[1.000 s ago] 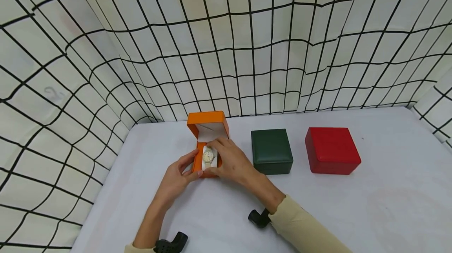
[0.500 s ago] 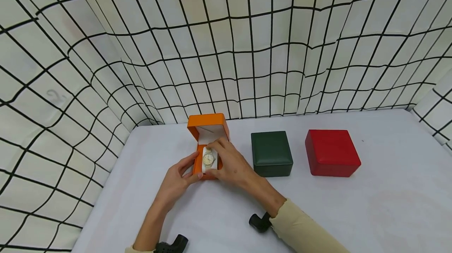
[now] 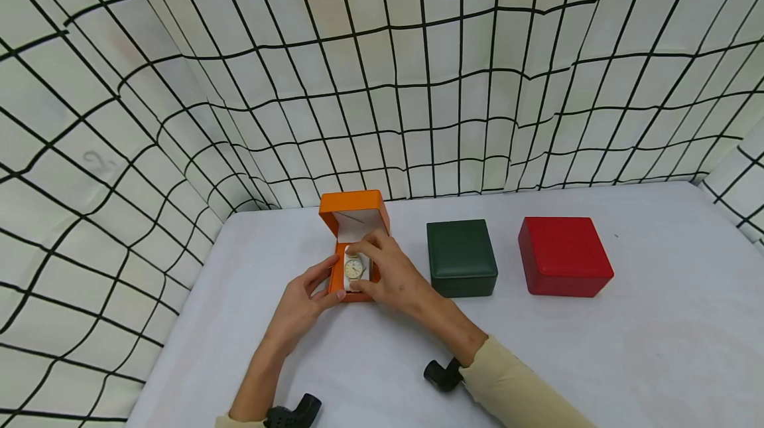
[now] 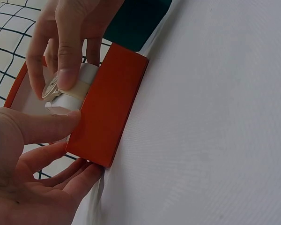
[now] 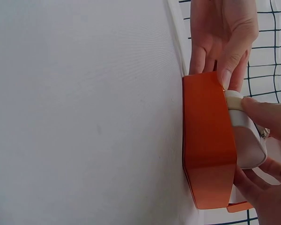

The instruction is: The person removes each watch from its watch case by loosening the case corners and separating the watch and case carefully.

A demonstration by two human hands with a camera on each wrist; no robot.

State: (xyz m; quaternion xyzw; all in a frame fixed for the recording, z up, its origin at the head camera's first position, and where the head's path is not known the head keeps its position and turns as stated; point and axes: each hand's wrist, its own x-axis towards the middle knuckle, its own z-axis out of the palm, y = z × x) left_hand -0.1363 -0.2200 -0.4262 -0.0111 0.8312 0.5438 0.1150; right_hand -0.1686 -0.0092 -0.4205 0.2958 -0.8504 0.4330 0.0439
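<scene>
An orange box [image 3: 353, 200] stands with its lid raised on the white table. Inside it, partly above the rim in the wrist views, is a white cushion [image 5: 249, 143] with a pale-strapped watch [image 3: 353, 269] around it. My left hand [image 3: 300, 304] holds the box's left side, thumb at the front edge and the other fingers along the side. With thumb and fingers at opposite ends of the watch, my right hand [image 3: 394, 274] grips it with its cushion. In the left wrist view, the right thumb presses on the strap [image 4: 75, 89].
A closed green box [image 3: 460, 257] sits right of the orange one, and a closed red box [image 3: 564, 255] stands farther right. Behind the white table [image 3: 656, 322] rises a pale backdrop with a black grid.
Both hands stay at the orange box. The right fingers and the watch have shifted only slightly; the head view has moved a little too.
</scene>
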